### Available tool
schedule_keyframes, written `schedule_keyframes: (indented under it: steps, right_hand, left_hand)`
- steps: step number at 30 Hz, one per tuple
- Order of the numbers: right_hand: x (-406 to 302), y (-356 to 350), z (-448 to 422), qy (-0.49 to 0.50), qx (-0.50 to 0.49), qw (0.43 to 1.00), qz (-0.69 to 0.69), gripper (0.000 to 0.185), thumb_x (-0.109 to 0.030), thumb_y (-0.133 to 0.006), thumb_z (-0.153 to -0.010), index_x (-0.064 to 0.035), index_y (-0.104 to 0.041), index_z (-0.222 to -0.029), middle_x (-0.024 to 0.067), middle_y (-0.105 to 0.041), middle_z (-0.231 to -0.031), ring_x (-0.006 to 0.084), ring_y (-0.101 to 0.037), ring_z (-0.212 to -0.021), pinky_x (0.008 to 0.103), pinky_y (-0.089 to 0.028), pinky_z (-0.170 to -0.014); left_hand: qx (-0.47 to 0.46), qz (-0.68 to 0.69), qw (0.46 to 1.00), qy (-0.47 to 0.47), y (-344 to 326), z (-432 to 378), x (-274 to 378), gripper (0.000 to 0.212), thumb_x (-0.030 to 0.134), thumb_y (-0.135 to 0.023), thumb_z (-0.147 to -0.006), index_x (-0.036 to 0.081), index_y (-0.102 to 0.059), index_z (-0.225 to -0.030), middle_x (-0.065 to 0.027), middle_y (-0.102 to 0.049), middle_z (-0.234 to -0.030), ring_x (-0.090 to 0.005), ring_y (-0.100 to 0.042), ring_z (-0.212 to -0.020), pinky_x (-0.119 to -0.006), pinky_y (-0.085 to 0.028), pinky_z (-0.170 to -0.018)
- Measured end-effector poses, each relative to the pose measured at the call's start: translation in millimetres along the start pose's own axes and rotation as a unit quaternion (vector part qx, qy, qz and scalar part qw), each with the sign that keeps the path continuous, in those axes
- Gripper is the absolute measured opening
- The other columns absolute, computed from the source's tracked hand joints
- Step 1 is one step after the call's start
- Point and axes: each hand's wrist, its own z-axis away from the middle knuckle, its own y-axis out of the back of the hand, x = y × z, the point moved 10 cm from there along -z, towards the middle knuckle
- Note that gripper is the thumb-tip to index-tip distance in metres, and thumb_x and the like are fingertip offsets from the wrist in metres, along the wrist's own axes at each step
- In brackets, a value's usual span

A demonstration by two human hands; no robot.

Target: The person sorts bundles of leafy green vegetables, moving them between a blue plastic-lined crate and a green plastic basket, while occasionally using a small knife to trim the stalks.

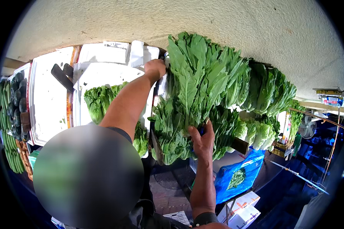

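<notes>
My left hand (pixel 156 67) reaches far forward, its fingers curled beside the far edge of a white foam box (pixel 111 73). Its fingertips are turned away, so I cannot tell whether they grip anything. Close to the stem end of a long-leaf lettuce bunch (pixel 195 71), my right hand (pixel 202 140) has thumb and fingers closed on it. Those leaves point away from me, over more upright long-leaf lettuce (pixel 235 77). Shorter leafy greens (pixel 172 140) lie in front and to the left of that hand. Beneath my left forearm sits green lettuce (pixel 99 100).
Dark squashes (pixel 17 100) and long green vegetables (pixel 10 151) lie far left. Pale lettuce heads (pixel 259 133) stand to the right, above a blue plastic bag (pixel 238 177). White cartons (pixel 240 211) are below. A wall (pixel 189 17) runs behind. A blurred patch hides the lower left.
</notes>
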Motion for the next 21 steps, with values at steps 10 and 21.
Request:
schedule_keyframes:
  steps: [10,21]
  right_hand:
    - [4.9,19.9,31.6,0.001,0.027,0.998,-0.050,0.048,-0.013,-0.067,-0.088,0.0041,-0.047,-0.128,0.0111,-0.065,-0.101,0.0159,-0.063,-0.088,0.0300,-0.053,-0.077]
    - [3.3,17.2,46.9,-0.024,0.026,0.999,-0.029,0.044,-0.011,-0.066,-0.088,0.0028,-0.049,-0.126,0.0112,-0.065,-0.102,0.0171,-0.065,-0.086,0.0293,-0.054,-0.071]
  left_hand:
    - [0.008,0.000,1.000,-0.001,1.0,23.3,1.7,0.027,0.019,-0.053,-0.088,0.008,-0.074,-0.101,-0.0165,-0.070,-0.110,-0.0329,-0.067,-0.106,-0.042,-0.052,-0.087]
    - [-0.001,0.003,1.000,-0.022,35.0,61.1,14.6,0.036,0.038,-0.059,-0.091,0.006,-0.073,-0.095,-0.0144,-0.072,-0.099,-0.0296,-0.071,-0.092,-0.039,-0.056,-0.078]
